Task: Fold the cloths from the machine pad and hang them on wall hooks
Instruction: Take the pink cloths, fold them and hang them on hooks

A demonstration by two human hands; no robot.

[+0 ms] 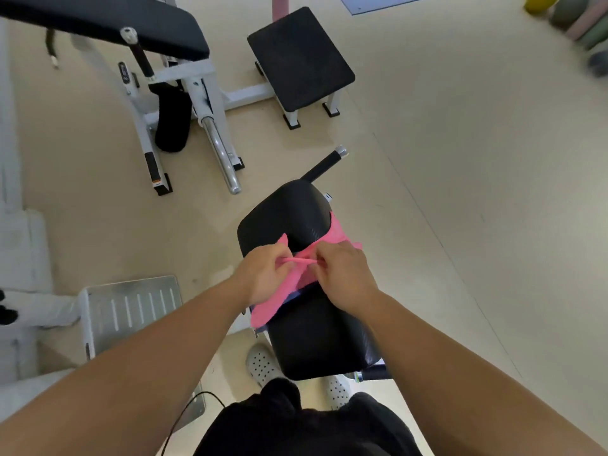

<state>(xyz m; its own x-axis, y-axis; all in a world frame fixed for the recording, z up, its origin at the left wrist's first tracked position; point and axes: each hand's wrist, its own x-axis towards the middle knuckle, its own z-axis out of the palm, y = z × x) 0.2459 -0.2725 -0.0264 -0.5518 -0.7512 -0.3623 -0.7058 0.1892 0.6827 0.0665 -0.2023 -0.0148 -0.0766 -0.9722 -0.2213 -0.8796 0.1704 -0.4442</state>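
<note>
Hands meet over the black machine pad (309,327), where the pink cloth (268,307) lies draped across its middle. The left hand (263,274) and right hand (342,274) each pinch a raised fold of it, fingers curled tight on the fabric.

Beige floor (460,225), white-framed gym machine (210,90), metal footplate (131,307), possibly dumbbells (579,24) blurred at far right

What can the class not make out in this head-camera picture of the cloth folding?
Head view: bluish cloth, nearly all covered by the pink cloth.
Head view: pink cloth's middle, hidden behind left hand and right hand.
Head view: coloured objects top right, blurred and cut off.
</note>
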